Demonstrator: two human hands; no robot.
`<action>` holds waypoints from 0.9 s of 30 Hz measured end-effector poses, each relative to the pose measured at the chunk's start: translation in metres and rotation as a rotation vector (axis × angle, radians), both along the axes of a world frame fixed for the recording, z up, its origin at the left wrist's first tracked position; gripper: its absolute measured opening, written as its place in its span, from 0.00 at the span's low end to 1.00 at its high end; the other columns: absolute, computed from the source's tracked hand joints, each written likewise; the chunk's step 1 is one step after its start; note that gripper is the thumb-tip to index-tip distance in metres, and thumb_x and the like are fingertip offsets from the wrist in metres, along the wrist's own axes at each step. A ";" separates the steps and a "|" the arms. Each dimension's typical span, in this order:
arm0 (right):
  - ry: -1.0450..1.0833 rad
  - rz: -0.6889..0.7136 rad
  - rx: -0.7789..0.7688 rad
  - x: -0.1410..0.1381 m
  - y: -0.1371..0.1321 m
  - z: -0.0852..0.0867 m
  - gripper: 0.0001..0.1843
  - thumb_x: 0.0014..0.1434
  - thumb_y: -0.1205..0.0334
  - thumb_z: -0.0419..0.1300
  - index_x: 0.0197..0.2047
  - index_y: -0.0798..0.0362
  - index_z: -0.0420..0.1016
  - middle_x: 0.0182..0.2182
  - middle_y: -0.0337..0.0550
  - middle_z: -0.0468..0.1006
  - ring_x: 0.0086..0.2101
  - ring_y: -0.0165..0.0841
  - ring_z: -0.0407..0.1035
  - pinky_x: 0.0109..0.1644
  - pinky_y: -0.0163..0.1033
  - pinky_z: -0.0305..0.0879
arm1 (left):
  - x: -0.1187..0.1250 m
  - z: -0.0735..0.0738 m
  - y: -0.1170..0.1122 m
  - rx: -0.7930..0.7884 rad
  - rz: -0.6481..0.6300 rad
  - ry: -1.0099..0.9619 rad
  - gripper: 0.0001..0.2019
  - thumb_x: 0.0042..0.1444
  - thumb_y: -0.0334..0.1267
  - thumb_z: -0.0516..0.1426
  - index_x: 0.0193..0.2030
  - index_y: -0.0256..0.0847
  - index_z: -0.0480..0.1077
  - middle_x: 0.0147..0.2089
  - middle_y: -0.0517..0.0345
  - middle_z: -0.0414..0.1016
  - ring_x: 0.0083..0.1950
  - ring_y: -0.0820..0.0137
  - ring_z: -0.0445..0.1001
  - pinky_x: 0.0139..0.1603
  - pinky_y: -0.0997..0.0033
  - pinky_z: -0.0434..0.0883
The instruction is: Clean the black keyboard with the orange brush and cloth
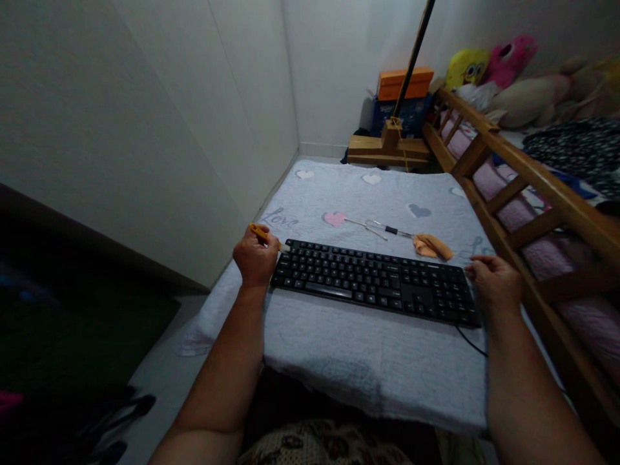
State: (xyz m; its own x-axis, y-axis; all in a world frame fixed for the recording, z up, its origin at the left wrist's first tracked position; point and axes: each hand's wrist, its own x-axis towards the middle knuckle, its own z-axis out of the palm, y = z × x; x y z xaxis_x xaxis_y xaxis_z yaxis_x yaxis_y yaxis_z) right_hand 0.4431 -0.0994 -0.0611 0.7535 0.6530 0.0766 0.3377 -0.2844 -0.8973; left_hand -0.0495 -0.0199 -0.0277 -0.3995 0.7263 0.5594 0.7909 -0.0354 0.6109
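A black keyboard (368, 281) lies slightly slanted across the cloth-covered table. My left hand (256, 255) is closed around a small yellow-handled brush (260, 234), whose pale tip (285, 247) reaches the keyboard's upper left corner. At the other end, my right hand (496, 281) has its fingers bent together against the keyboard's right edge. Behind the keyboard are thin white sticks (365, 227) like cotton swabs and a slim wire tool with a black collar (391, 230). A folded orange cloth (433, 246) lies beside them, touching the tool's end.
A grey cloth with hearts (334, 329) covers the table. The keyboard's cable (469, 340) runs off to the lower right. A wooden bed rail (537, 174) borders the right side, and a pale panel (194, 129) the left. A wooden stand (387, 148) and boxes are behind.
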 end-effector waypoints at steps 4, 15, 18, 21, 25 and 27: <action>-0.020 0.008 -0.006 0.000 -0.001 -0.001 0.10 0.49 0.59 0.62 0.36 0.49 0.79 0.29 0.43 0.80 0.30 0.39 0.75 0.34 0.41 0.69 | -0.002 0.000 -0.001 0.002 0.009 0.037 0.03 0.56 0.33 0.57 0.37 0.44 0.72 0.27 0.61 0.70 0.30 0.66 0.72 0.40 0.67 0.69; -0.013 0.024 0.018 0.001 -0.002 -0.001 0.09 0.50 0.59 0.62 0.35 0.49 0.79 0.28 0.43 0.80 0.29 0.38 0.74 0.33 0.41 0.70 | 0.004 0.005 -0.007 0.114 -0.090 -0.294 0.04 0.55 0.39 0.58 0.36 0.43 0.70 0.29 0.63 0.71 0.30 0.71 0.71 0.39 0.70 0.71; -0.013 0.004 0.022 -0.001 -0.002 0.000 0.12 0.47 0.59 0.63 0.36 0.50 0.80 0.27 0.41 0.80 0.28 0.37 0.74 0.32 0.40 0.70 | 0.013 0.006 -0.007 0.094 -0.251 -0.532 0.09 0.55 0.44 0.61 0.37 0.43 0.69 0.31 0.61 0.73 0.33 0.71 0.74 0.39 0.71 0.73; 0.004 -0.010 0.030 -0.002 -0.001 0.003 0.15 0.43 0.58 0.63 0.36 0.52 0.80 0.25 0.40 0.79 0.26 0.35 0.73 0.31 0.38 0.69 | 0.023 0.007 -0.009 0.008 -0.385 -0.657 0.12 0.54 0.47 0.63 0.38 0.42 0.70 0.32 0.60 0.74 0.34 0.70 0.76 0.39 0.71 0.75; 0.035 -0.007 0.031 -0.001 0.000 0.001 0.16 0.43 0.57 0.63 0.36 0.53 0.80 0.25 0.40 0.79 0.26 0.34 0.73 0.30 0.37 0.68 | 0.038 0.006 -0.012 -0.136 -0.502 -0.712 0.14 0.51 0.48 0.66 0.36 0.41 0.72 0.31 0.59 0.75 0.35 0.67 0.78 0.39 0.68 0.76; 0.032 -0.004 0.033 0.001 0.000 -0.001 0.15 0.44 0.58 0.63 0.37 0.52 0.80 0.26 0.40 0.79 0.26 0.34 0.73 0.30 0.37 0.68 | 0.044 0.004 -0.014 -0.179 -0.548 -0.714 0.15 0.50 0.49 0.67 0.36 0.41 0.73 0.31 0.58 0.77 0.35 0.66 0.79 0.40 0.68 0.77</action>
